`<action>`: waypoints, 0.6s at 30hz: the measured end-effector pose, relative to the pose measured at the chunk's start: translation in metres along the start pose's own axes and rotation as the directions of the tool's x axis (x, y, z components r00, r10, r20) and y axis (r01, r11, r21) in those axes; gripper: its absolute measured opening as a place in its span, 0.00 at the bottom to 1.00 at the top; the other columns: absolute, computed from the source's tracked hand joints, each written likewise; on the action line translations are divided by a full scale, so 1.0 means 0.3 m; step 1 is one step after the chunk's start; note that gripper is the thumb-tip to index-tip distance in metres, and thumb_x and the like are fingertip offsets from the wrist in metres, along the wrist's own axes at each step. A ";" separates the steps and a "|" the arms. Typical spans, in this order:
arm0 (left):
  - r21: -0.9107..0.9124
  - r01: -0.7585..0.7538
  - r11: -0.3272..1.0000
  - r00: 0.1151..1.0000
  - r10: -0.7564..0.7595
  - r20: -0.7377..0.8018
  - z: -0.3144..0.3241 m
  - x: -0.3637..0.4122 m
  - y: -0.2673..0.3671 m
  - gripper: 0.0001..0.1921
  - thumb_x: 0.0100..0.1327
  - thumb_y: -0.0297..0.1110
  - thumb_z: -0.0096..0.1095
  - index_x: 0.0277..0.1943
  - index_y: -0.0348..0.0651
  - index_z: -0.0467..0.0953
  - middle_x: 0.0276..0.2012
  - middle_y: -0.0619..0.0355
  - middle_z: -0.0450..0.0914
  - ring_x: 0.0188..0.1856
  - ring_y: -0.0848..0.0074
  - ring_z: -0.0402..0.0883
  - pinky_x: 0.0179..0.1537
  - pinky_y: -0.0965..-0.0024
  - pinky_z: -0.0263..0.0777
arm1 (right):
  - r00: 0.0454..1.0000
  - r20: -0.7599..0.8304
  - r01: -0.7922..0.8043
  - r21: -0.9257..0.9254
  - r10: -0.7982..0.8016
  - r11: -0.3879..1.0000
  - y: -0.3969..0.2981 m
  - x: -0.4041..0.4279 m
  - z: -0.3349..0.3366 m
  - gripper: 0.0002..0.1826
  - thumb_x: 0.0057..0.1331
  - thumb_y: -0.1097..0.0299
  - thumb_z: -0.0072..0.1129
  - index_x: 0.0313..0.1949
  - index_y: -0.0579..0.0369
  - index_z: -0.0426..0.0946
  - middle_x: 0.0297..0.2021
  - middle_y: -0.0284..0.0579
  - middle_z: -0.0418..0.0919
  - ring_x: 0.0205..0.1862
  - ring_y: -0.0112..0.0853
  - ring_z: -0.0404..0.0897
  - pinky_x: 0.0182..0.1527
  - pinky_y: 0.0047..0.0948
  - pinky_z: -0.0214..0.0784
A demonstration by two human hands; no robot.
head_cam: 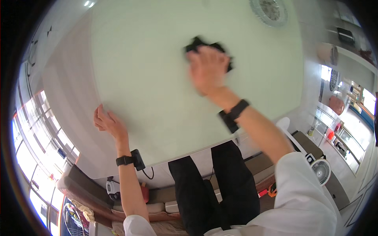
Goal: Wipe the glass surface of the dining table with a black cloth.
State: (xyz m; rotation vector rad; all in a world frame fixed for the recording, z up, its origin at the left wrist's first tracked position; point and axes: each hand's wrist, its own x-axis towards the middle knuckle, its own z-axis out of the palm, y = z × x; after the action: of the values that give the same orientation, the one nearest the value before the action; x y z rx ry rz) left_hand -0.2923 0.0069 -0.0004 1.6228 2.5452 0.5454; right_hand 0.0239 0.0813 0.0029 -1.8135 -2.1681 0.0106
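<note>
My right hand (208, 69), blurred, lies with its fingers spread over a crumpled black cloth (196, 43) and presses it against a pale green tabletop (147, 88). Dark corners of the cloth stick out around the fingers; the rest is hidden under the palm. Towards the table's left side is my left hand (110, 122), empty, its fingers loosely bent and apart. Whether it touches the surface I cannot tell. Each wrist wears a black strap with a small dark box, the left box (137, 160) and the right box (229, 121).
A round dish (270, 10), clear-rimmed and patterned, stands at the far right of the table. Behind me runs a brown sofa (85, 191). On the right, a white fan (321, 172) is close to my sleeve. Bright windows (38, 138) line the left.
</note>
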 end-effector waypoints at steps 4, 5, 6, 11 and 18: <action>0.051 -0.019 0.999 0.999 0.021 -0.041 0.019 -0.011 0.023 0.19 0.64 0.39 0.47 0.57 0.43 0.67 0.57 0.53 0.65 0.61 0.61 0.55 0.60 0.53 0.45 | 0.949 -0.085 -0.314 -0.133 0.305 0.940 0.638 -0.037 -0.124 0.14 0.57 0.66 0.56 0.44 0.47 0.74 0.44 0.43 0.75 0.51 0.43 0.71 0.51 0.50 0.60; -0.003 -0.001 1.000 1.000 0.001 -0.018 0.004 -0.011 0.025 0.20 0.64 0.39 0.47 0.57 0.43 0.66 0.57 0.54 0.64 0.61 0.60 0.55 0.60 0.53 0.45 | 0.941 -0.121 -0.338 -0.265 0.317 0.903 0.795 -0.054 -0.191 0.15 0.60 0.66 0.55 0.47 0.48 0.72 0.44 0.47 0.74 0.48 0.45 0.72 0.50 0.43 0.63; -0.008 0.003 1.000 1.000 -0.003 -0.022 0.014 -0.019 0.028 0.20 0.64 0.39 0.47 0.57 0.43 0.66 0.57 0.54 0.64 0.61 0.60 0.55 0.60 0.53 0.45 | 0.912 -0.172 -0.409 -0.363 0.371 0.837 0.933 -0.101 -0.252 0.15 0.61 0.64 0.54 0.48 0.48 0.72 0.44 0.47 0.74 0.49 0.44 0.71 0.50 0.44 0.63; 0.002 -0.009 1.000 1.000 0.009 -0.008 0.041 -0.012 0.046 0.20 0.64 0.41 0.48 0.56 0.42 0.66 0.56 0.54 0.64 0.60 0.59 0.54 0.60 0.53 0.44 | 0.626 -0.321 -0.769 -0.403 0.711 0.495 0.858 -0.118 -0.232 0.17 0.66 0.55 0.47 0.51 0.47 0.69 0.50 0.46 0.71 0.54 0.49 0.68 0.48 0.56 0.60; 0.001 -0.023 1.000 0.999 0.023 -0.032 0.005 -0.020 0.019 0.21 0.65 0.44 0.45 0.55 0.40 0.69 0.55 0.54 0.66 0.59 0.60 0.55 0.60 0.54 0.44 | 0.968 0.158 -0.171 -0.164 0.197 0.972 -0.282 0.007 0.053 0.16 0.59 0.62 0.50 0.46 0.52 0.74 0.49 0.49 0.71 0.52 0.44 0.68 0.48 0.59 0.54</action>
State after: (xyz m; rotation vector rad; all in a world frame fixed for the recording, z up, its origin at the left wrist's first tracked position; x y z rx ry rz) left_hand -0.2844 0.0043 -0.0006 1.6591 2.5523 0.5770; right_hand -0.0615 0.0697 0.0055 -2.1685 -2.1560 0.0514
